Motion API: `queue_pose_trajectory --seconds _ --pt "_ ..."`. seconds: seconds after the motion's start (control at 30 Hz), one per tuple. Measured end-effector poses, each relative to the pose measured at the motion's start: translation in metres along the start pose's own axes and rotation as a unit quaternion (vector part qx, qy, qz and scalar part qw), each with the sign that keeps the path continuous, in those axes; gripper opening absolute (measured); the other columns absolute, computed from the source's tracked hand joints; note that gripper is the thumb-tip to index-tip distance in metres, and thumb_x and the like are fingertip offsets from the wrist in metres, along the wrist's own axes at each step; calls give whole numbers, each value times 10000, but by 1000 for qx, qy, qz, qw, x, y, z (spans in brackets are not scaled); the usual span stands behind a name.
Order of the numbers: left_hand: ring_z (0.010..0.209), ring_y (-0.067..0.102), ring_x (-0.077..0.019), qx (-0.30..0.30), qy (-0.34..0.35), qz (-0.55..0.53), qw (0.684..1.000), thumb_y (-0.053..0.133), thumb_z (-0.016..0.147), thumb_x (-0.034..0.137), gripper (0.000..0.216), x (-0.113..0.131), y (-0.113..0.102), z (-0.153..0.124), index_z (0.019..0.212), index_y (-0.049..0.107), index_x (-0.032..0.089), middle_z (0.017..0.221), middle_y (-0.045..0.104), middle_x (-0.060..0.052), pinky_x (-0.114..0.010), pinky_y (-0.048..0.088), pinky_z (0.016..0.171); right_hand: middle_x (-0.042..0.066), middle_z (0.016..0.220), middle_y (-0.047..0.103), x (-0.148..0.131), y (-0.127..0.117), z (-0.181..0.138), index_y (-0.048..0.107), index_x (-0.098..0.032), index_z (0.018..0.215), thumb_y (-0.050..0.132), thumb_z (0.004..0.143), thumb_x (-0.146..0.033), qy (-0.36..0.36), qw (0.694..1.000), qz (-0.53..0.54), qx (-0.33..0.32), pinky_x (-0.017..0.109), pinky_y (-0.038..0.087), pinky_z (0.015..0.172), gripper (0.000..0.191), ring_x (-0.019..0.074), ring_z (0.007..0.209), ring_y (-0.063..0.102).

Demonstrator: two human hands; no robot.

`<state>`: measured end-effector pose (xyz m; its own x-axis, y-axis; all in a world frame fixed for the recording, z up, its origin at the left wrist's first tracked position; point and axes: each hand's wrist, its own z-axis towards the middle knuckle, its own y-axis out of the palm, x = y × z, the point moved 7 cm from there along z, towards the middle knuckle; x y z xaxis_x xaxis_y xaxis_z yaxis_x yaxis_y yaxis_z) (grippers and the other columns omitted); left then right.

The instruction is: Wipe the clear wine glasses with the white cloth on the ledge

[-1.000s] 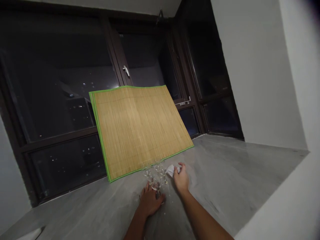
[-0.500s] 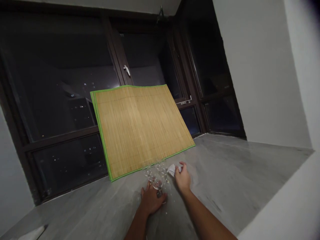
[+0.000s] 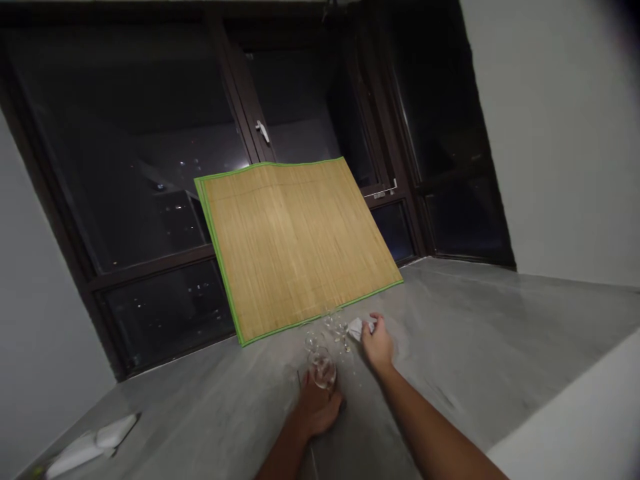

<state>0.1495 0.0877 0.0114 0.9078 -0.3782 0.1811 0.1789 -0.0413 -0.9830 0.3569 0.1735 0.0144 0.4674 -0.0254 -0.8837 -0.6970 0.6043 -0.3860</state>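
My left hand (image 3: 317,405) is closed around the lower part of a clear stemmed glass (image 3: 323,367), whose round bowl stands out above my fingers. Between the fingers of my right hand (image 3: 379,343) is a crumpled white tissue (image 3: 355,329), down at the grey stone surface. More clear glassware stands just beyond: one small round glass (image 3: 312,341) behind the held one, and a cluster of glasses (image 3: 335,321) against the mat's lower edge. Small pale bits and droplets lie between my hands.
A bamboo mat (image 3: 300,247) with green edging leans against the dark window (image 3: 140,167). The grey stone sill (image 3: 480,320) runs right to a pale wall (image 3: 560,147). White wrapped rolls (image 3: 95,443) lie at the lower left.
My left hand has drawn the glass slightly towards me, away from the other glasses. My right hand keeps the tissue in nearly the same spot. The view has shifted, showing more of the white rolls.
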Motion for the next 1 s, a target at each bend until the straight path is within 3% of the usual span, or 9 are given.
queue_pose_trajectory --seconds 0.2,0.37,0.47,0.6,0.77,0.87,1.0 --pt "1527 -11 -274 -48 36 -18 998 418 854 315 760 6 13 -77 1567 178 211 1653 66 9 -481 27 1250 105 1060 690 -1 -2 -2 464 -184 1366 402 977 -384 5 1000 3 -7 288 418 759 441 243 910 664" --pt "1513 70 -353 -91 50 -3 995 553 810 354 825 -33 29 -102 1557 207 300 1636 133 9 -598 84 1224 102 1040 701 -2 -4 -2 458 -182 1372 393 981 -382 9 1000 6 -8 291 424 761 444 248 908 671" --pt "1518 49 -334 -45 50 -1 998 528 837 336 770 -68 24 -106 1549 236 335 1633 159 28 -578 76 1233 93 1008 702 -2 -4 -2 461 -178 1368 391 980 -385 10 1000 2 -10 288 422 750 445 249 902 675" --pt "1524 60 -281 -15 -2 -10 1000 420 897 338 690 -118 4 -105 1556 215 323 1651 115 40 -514 91 1241 85 990 696 -2 -3 -3 459 -185 1366 382 981 -390 9 1000 -4 -14 286 419 732 444 248 895 674" --pt "1517 122 -286 6 -83 14 996 383 920 384 658 -179 -26 -78 1539 311 173 1639 197 -81 -456 100 1242 83 991 696 -2 -2 -3 449 -187 1370 381 984 -385 8 1000 -4 -15 281 415 731 439 238 886 672" --pt "1518 118 -287 14 -97 34 995 392 909 360 662 -194 -31 -60 1537 316 164 1639 204 -91 -437 100 1240 79 994 697 -2 -1 -2 460 -191 1363 394 980 -384 8 1000 -4 -16 279 417 736 434 234 882 674" --pt "1522 105 -269 16 -126 50 991 401 893 339 654 -194 -30 -53 1531 334 218 1644 199 -65 -442 93 1230 80 1014 692 -2 -1 -1 461 -190 1364 395 978 -386 10 1000 -6 -21 283 419 765 438 238 920 669"
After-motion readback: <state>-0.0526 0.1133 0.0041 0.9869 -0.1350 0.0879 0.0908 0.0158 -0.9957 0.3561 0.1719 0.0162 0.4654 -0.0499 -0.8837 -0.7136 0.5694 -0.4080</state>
